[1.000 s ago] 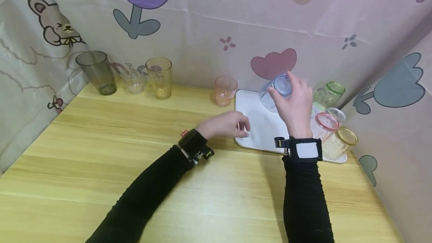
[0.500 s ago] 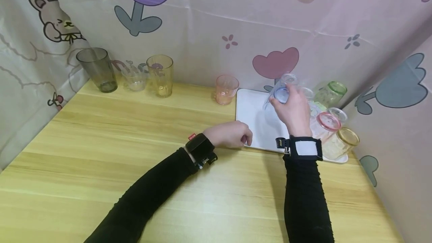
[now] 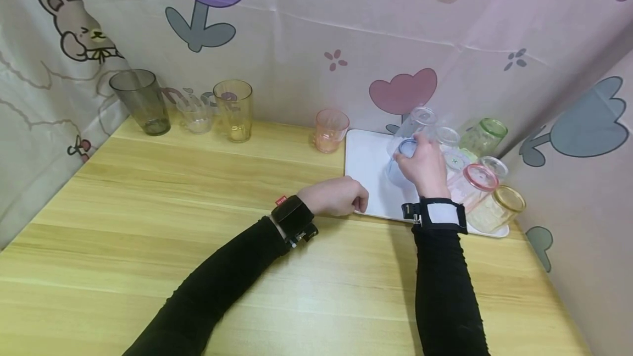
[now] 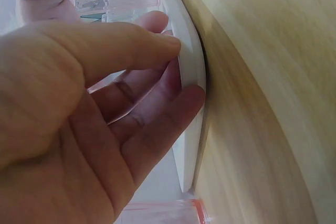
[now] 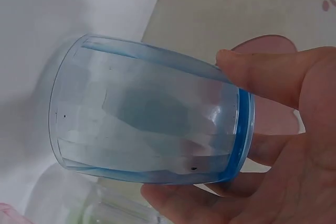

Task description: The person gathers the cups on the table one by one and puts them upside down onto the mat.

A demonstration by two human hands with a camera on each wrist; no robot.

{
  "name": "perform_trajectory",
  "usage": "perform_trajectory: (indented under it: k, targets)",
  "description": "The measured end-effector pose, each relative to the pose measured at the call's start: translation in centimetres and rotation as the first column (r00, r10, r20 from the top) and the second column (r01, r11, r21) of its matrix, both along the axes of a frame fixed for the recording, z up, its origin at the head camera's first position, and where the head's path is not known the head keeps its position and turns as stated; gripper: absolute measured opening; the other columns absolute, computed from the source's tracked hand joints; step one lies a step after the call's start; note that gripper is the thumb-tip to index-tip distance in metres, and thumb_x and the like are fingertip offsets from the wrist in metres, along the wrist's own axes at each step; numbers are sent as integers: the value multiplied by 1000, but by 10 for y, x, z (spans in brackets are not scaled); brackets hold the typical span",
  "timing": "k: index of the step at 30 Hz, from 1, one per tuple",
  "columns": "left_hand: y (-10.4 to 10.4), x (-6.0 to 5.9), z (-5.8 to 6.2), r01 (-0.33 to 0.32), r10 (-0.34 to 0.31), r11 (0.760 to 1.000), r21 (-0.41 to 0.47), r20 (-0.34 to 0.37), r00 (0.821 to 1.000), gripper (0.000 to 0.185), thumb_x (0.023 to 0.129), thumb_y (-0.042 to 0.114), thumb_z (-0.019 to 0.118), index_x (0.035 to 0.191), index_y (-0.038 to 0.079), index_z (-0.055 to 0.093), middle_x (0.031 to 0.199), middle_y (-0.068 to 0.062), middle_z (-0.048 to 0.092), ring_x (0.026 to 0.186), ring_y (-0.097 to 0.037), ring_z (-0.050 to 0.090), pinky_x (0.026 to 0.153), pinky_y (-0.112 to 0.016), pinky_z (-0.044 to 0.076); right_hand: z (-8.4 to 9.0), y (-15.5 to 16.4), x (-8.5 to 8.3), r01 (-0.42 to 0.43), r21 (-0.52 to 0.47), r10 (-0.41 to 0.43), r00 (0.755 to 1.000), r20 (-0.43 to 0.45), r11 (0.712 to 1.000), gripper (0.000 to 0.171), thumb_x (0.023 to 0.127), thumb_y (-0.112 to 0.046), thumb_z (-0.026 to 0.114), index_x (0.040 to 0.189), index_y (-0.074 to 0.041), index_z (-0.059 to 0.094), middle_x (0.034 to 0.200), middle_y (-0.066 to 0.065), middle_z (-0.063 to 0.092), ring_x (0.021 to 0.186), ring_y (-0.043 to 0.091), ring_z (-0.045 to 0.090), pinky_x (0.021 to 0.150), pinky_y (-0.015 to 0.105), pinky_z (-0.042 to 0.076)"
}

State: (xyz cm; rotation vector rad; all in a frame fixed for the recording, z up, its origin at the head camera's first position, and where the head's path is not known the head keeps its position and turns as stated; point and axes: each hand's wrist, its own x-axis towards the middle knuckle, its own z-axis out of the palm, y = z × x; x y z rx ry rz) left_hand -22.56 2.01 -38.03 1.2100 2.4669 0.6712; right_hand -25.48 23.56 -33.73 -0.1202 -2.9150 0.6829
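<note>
A blue-tinted clear drinking glass (image 5: 152, 114) is upside down over the white tray (image 3: 363, 180), its thick blue base upward. My right hand (image 3: 422, 166) grips it near the base, thumb on one side and fingers on the other. Its rim is at or just above the tray; I cannot tell if they touch. At the tray's near left corner, my left hand (image 3: 336, 195) holds the raised edge with curled fingers, as the left wrist view shows. Behind the blue glass stands an inverted clear tumbler (image 3: 420, 117).
Further right on the tray are several inverted glasses, among them a green one (image 3: 492, 128), a pink one (image 3: 479, 180) and a yellow one (image 3: 501, 205). Left of the tray stand an upright pink glass (image 3: 331, 131), a yellow glass (image 3: 233, 111), a small clear glass (image 3: 196, 117) and a dark grey tumbler (image 3: 143, 103).
My right hand has lowered the blue glass toward the tray and nearer to me, uncovering the clear tumbler behind. My left hand has moved slightly down and curled in at the tray's edge.
</note>
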Motion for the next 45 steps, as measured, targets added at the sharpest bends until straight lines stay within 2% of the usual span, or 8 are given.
perform_trajectory:
  k: [13, 24, 32, 35, 38, 42, 45]
  targets:
    - [0, 1, 1, -17, 17, 1000, 6, 9, 1000, 27, 90, -10, 61, 99, 9, 78, 95, 0, 71, 91, -14, 63, 81, -21, 51, -8, 5, -3, 21, -23, -21, 1000, 15, 1000, 71, 96, -24, 63, 154, 7, 38, 141, 43, 45, 129, 55, 47, 106, 65, 41]
    - [0, 2, 0, -29, 29, 1000, 3, 16, 999, 28, 91, -10, 59, 100, 9, 77, 96, 0, 70, 90, -12, 62, 82, -21, 51, -9, 6, -3, 9, -20, -9, 1000, 2, 1000, 65, 94, -14, 54, 150, 14, 40, 142, 44, 42, 131, 56, 44, 110, 65, 39]
    - [1, 1, 0, -16, 16, 1000, 3, -4, 1000, 28, 91, -10, 60, 99, 10, 78, 94, 0, 70, 89, -13, 62, 80, -21, 51, -6, 5, 1, 31, -49, -31, 1000, 0, 998, 66, 93, -16, 56, 152, 8, 41, 151, 38, 37, 133, 52, 44, 110, 64, 40]
    - [2, 0, -1, -4, 4, 1000, 7, -5, 1000, 26, 91, -9, 61, 99, 9, 78, 95, 0, 71, 90, -14, 63, 81, -20, 51, -1, 3, 3, 35, -58, -37, 998, -47, 998, 65, 93, -18, 60, 152, 5, 44, 153, 35, 38, 135, 51, 43, 111, 65, 39]
    - [1, -2, 2, -17, 17, 1000, 8, -6, 1000, 21, 94, -6, 63, 101, 8, 77, 96, 0, 71, 91, -14, 63, 83, -21, 51, 5, -1, 7, 20, -61, -28, 990, -139, 998, 62, 94, -21, 63, 150, 4, 48, 151, 32, 43, 136, 50, 44, 111, 63, 39]
    - [-4, -8, 10, -90, 91, 995, 32, -14, 996, 17, 96, -2, 65, 108, 4, 75, 100, -3, 69, 94, -16, 62, 86, -25, 52, 14, -12, 13, -44, -84, 23, 969, -244, 995, 57, 95, -20, 65, 145, 3, 54, 148, 29, 49, 138, 46, 45, 113, 59, 38]
    - [-16, -15, 19, -152, 155, 984, 95, -20, 988, 20, 95, 1, 67, 114, 1, 72, 106, -9, 68, 98, -20, 62, 88, -28, 52, 20, -22, 17, -111, -112, 75, 956, -285, 987, 52, 95, -17, 66, 142, 3, 57, 146, 26, 53, 139, 44, 45, 114, 57, 37]
